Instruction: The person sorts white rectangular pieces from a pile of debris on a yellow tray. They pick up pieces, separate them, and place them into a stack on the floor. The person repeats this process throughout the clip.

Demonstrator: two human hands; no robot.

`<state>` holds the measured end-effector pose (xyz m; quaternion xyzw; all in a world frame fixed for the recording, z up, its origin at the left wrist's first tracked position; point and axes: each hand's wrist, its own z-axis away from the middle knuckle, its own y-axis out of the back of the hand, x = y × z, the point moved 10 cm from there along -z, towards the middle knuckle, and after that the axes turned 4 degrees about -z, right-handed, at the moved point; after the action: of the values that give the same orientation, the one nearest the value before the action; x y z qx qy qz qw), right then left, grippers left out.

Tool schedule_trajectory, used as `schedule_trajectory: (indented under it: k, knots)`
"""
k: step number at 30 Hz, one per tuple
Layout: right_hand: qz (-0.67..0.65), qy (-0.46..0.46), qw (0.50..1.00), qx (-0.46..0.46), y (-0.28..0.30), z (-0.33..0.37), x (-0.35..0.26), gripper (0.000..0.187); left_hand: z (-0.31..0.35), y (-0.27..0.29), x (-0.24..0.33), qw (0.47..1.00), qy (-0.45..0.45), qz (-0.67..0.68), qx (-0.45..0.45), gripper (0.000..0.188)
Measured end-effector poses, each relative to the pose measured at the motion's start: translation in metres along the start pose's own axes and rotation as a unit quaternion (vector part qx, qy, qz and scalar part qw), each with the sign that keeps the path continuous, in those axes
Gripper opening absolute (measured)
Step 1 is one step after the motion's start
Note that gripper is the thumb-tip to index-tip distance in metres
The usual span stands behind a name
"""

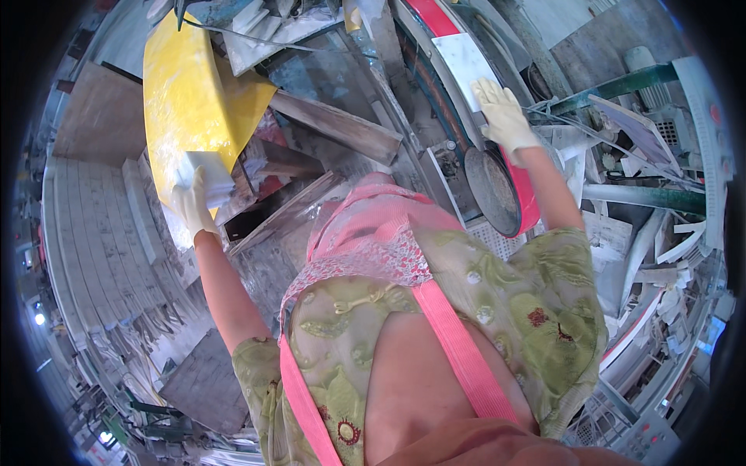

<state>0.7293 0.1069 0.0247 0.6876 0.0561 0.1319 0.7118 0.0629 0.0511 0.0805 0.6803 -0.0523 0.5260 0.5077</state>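
Two gloved hands, set well apart, one to each side of a pink apron. Item: right hand, pale glove, fingers outstretched, touching the near end of a white tile, not wrapped round it. Tile: grey-veined, over a red belt, long axis along the belt, running from the fingers away from the body and slightly leftward; right hand much the nearer. Item: left hand, pale glove, at the near-left corner of a stack of white pieces on the lower part of a yellow sheet; whether its fingers clamp the stack, cannot tell. Within the belt's near bend: one round grey wheel
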Motion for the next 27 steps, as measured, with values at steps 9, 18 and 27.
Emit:
schedule_trajectory:
  k: [9,18,27]
  knots:
    - [-0.010,-0.054,0.992,0.110,0.001,-0.018,0.022,0.057,0.010,-0.005,0.003,0.995,0.001,0.096,-0.015,0.065]
    - [0.055,0.021,0.986,0.156,0.036,-0.073,0.005,0.059,0.019,-0.011,0.022,0.996,0.029,0.044,-0.065,0.073]
    - [0.077,-0.014,0.996,0.053,0.019,-0.114,-0.004,0.089,0.051,-0.007,0.041,0.989,0.098,0.099,-0.041,0.064]
